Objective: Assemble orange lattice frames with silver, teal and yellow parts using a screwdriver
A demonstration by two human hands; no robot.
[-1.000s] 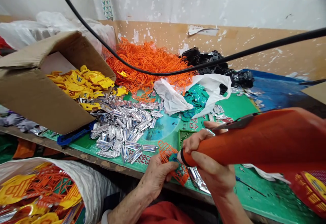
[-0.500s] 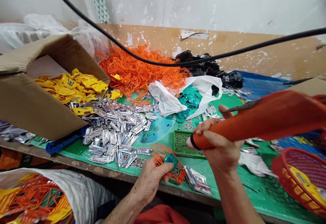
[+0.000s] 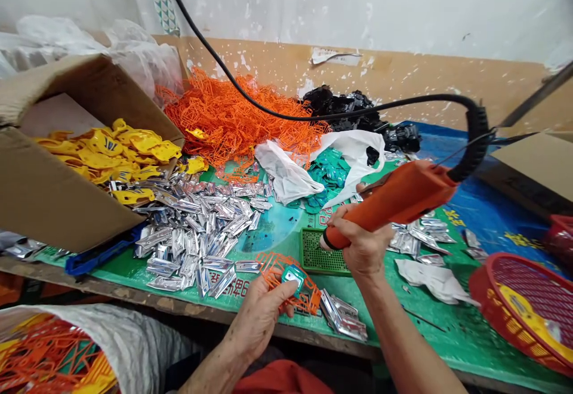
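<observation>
My left hand [image 3: 262, 304] pinches an orange plastic frame [image 3: 308, 301] and a small teal plastic piece [image 3: 293, 279] lying on it, thumb on top. My right hand [image 3: 364, 245] is wrapped round an orange electric screwdriver [image 3: 394, 197] with a black cord [image 3: 268, 110] at its rear. The tool's pale front end is over the green tray [image 3: 307, 270], which has rows of small holes. Whether the bit touches anything in the tray I cannot tell. Several shiny metal plates [image 3: 342, 316] lie just right of the orange frame.
Left of the tray spreads a heap of metal plates [image 3: 192, 233], beside a cardboard box [image 3: 58, 197] of yellow parts. Orange frames [image 3: 237, 119] and black parts [image 3: 340, 107] are piled behind. A white bag [image 3: 290, 179] holds teal pieces. A red basket [image 3: 487, 295] stands right.
The screwdriver's rear has swung away from me, so its cord end now shows. Its front end stays over the tray. The teal piece in my left hand has tilted and shows a lighter face.
</observation>
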